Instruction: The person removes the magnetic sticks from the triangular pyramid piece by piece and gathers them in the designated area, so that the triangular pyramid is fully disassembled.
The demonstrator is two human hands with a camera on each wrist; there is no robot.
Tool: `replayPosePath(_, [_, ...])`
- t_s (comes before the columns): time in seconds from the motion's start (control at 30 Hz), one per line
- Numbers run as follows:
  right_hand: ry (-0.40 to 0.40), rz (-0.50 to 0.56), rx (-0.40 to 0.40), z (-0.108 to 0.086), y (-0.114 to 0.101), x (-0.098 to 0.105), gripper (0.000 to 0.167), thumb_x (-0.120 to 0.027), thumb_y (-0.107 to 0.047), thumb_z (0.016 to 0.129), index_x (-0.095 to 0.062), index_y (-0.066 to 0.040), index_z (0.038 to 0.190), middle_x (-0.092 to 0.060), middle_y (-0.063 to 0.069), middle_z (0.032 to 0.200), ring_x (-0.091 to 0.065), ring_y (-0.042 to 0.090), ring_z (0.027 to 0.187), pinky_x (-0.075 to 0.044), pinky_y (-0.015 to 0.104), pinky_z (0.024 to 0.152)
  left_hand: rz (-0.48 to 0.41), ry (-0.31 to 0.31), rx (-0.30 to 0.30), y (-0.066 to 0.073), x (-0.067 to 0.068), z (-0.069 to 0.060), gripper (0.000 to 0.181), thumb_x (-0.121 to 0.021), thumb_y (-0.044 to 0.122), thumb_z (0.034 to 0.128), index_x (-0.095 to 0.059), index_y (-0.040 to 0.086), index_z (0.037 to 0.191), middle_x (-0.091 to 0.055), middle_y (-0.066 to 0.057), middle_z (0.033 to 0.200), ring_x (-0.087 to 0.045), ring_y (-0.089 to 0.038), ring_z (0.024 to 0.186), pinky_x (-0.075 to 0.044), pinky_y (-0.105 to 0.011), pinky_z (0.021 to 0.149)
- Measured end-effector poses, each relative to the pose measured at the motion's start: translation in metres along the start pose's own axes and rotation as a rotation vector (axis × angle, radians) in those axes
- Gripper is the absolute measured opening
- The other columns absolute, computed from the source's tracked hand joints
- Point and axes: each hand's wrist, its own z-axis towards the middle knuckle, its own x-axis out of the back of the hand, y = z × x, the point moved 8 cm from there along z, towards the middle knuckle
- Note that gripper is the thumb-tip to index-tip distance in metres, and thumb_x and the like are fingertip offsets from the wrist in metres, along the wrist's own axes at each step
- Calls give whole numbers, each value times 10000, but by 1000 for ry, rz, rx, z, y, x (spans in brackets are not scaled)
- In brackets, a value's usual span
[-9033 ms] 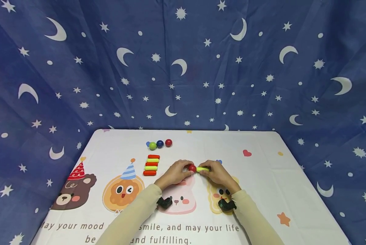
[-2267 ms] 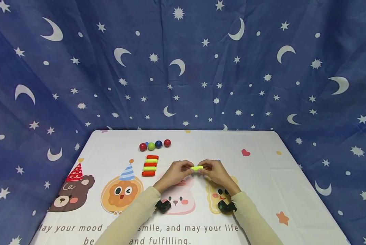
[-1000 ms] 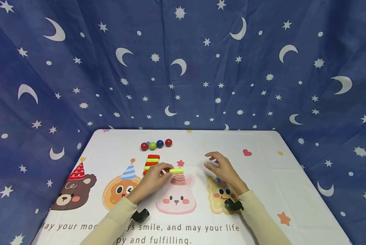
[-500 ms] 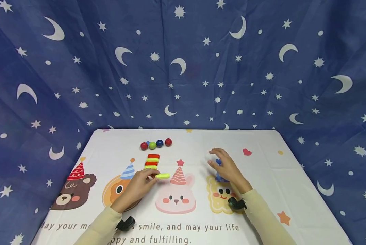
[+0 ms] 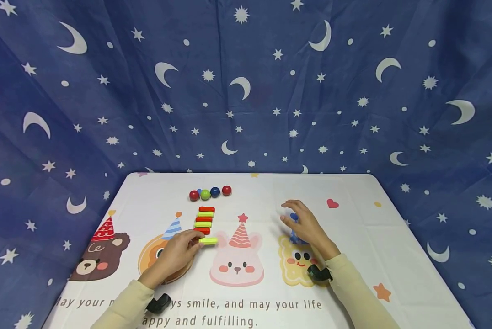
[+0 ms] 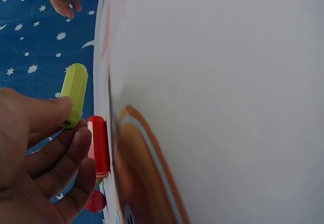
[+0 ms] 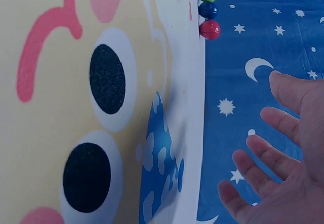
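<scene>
My left hand (image 5: 181, 250) pinches a yellow-green grooved stick (image 5: 208, 241) between thumb and fingers. In the left wrist view this stick (image 6: 75, 95) is tilted, and a small hole shows in its near end. It is just in front of the nearest red stick (image 5: 202, 230), which ends a column of several alternating red and yellow-green sticks (image 5: 204, 219). My right hand (image 5: 307, 226) hovers at the right over the printed biscuit figure, fingers spread and slightly bent, holding nothing; the right wrist view shows the same hand (image 7: 278, 158).
Behind the sticks lies a row of balls: a red ball (image 5: 194, 195), a green ball (image 5: 205, 194), a dark blue ball (image 5: 215, 192) and another red ball (image 5: 227, 190). The white printed tablecloth (image 5: 270, 192) meets a blue star-patterned curtain (image 5: 266, 91) at the back.
The red ball once held now lies at the row's left end. Both hands held the yellow-green stick; the right let go and moved right, while the left carried it left, towards the column's near end.
</scene>
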Motion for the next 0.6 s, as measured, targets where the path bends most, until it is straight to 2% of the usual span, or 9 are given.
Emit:
replayPosePath(0.17, [8, -4, 4, -1, 1, 0, 425, -647, -350, 946, -590, -132, 1307, -515, 125, 1416, -491, 387, 1322, -399, 590, 1067, 55, 7, -15, -6, 3, 0, 205, -745, 162, 869, -709, 140, 1070, -664, 48, 916, -564, -70, 795, -478, -286, 717])
replayPosePath(0.33, [6, 14, 6, -1, 2, 0, 416, -648, -337, 949, -595, -123, 1302, -521, 138, 1409, -496, 385, 1318, -399, 587, 1068, 103, 8, -26, -10, 5, 1, 206, -753, 160, 860, -709, 141, 1060, -662, 38, 923, -546, -66, 774, -472, -286, 700])
replayPosePath(0.6, [-17, 25, -24, -3, 4, -1, 396, -637, -341, 956, -600, -134, 1292, -527, 95, 1399, -505, 364, 1315, -409, 563, 1072, 155, 59, -71, -13, 9, 3, 168, -793, 160, 817, -724, 150, 969, -660, 64, 928, -574, -61, 761, -494, -285, 689])
